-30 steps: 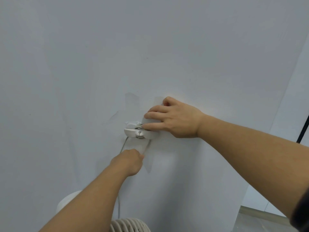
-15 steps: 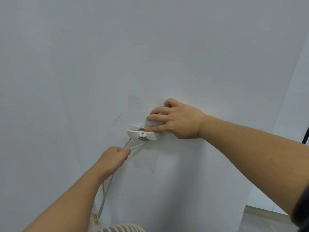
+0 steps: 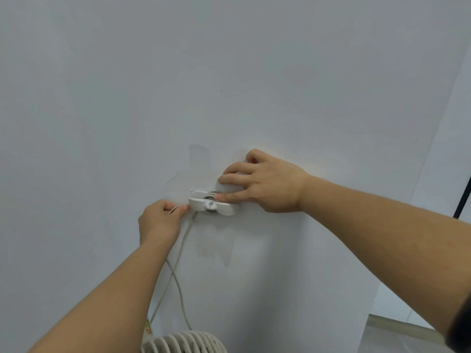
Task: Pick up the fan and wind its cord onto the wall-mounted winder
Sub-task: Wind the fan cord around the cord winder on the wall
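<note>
On wall (image 3: 229, 72), right hand (image 3: 270, 182) presses winder (image 3: 211, 206), fingers straight; left hand (image 3: 159, 222) pinches cord (image 3: 182, 240), apparently touching winder.

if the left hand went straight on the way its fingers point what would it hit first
Most likely the winder: the left hand, pinching the cord, points toward it, and the winder's near wing lies just beyond its fingertips. Whether they already touch is unclear.

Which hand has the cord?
The left hand: it pinches the cord just left of the winder. The right hand only presses straight fingers against the winder and wall.
</note>
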The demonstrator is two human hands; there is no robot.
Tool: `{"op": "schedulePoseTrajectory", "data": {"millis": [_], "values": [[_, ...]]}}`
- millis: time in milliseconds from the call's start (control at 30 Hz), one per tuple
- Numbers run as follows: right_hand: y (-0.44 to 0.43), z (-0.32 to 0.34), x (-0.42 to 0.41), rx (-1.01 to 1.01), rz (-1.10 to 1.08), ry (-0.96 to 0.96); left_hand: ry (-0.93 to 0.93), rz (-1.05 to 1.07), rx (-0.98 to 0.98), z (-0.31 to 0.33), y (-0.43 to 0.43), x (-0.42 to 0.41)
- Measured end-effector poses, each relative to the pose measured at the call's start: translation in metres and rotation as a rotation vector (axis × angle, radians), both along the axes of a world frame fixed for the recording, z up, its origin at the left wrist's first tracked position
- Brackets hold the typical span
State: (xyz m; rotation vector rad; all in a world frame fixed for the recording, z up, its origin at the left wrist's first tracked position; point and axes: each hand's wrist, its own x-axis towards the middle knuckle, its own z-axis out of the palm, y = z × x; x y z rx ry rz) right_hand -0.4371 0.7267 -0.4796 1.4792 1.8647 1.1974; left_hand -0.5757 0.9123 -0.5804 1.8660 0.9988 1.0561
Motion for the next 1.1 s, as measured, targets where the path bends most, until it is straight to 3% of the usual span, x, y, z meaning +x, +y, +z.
{"op": "schedulePoseTrajectory", "data": {"millis": [300, 600, 733, 867, 1100], "values": [[0.0, 0.001, -0.002, -0.007, -0.013, 0.008, -0.309, -0.117, 0.125, 0.02, -0.026, 0.0], [-0.001, 0.001, -0.009, 0.0, -0.027, 0.102, -0.452, -0.339, -0.263, 0.022, -0.039, -0.019], [-0.001, -0.004, -0.018, 0.059, -0.019, 0.185, -0.382, -0.342, -0.203, 0.018, -0.035, -0.028], [0.002, -0.018, -0.034, 0.189, 0.0, 0.393, -0.388, -0.357, -0.228, 0.015, -0.032, -0.031], [0.014, -0.025, -0.051, 0.322, -0.107, 1.145, -0.405, -0.454, -0.245, 0.016, -0.042, -0.031]]}}
